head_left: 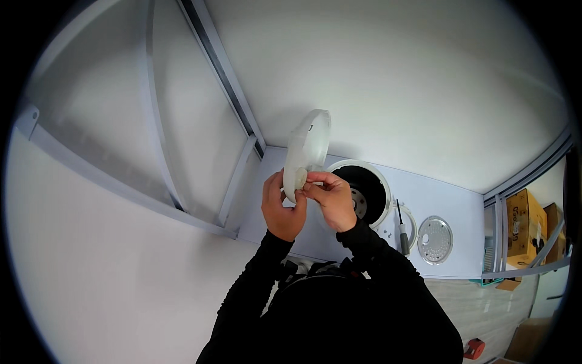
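Observation:
A white, rounded lid-like cover (312,142) stands on edge above the left part of the table. My left hand (284,212) grips its lower end, fingers closed around the rim. Against that same end, my right hand (333,200) pinches a small pale piece (301,177); whether it is fixed to the cover I cannot tell. Just right of my hands sits a round white appliance body (367,182), open at the top, with a black interior and a metal disc at its bottom. My right wrist hides part of its near side.
Right of the body lie a screwdriver (404,236) with a grey handle, a pale ring (414,227), a few tiny screws (388,233) and a perforated metal disc (435,240). A metal frame post (239,91) rises behind left. Cardboard boxes (522,227) stand far right.

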The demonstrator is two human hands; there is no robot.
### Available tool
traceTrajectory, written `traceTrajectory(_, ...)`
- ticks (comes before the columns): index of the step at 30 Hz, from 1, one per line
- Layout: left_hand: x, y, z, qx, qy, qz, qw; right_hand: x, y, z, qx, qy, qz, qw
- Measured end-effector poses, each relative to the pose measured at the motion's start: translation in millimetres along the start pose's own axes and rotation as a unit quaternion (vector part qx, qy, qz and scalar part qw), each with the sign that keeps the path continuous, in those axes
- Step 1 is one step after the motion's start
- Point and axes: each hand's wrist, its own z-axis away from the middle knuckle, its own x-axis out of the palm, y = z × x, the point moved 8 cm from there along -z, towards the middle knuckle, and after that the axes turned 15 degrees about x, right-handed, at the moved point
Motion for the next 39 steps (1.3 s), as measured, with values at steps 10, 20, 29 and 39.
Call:
traceTrajectory(10,-3,-1,-1,0.014,0.002,0.028,1.000,4,-7,-6,-0.016,-0.023,0.091,0.995)
traceTrajectory(20,-4,3,-2,0.069,-0.002,-0.029,0.997,24,-37,25,-0.238,0.077,0.371,0.894)
traceTrajectory(29,-5,4,-3,0.058,-0.003,-0.048,0.997,42,-58,40,-0.284,0.100,0.449,0.841)
traceTrajectory(39,-7,4,-2,0.085,0.007,-0.059,0.995,48,-56,43,-0.353,0.067,0.467,0.808)
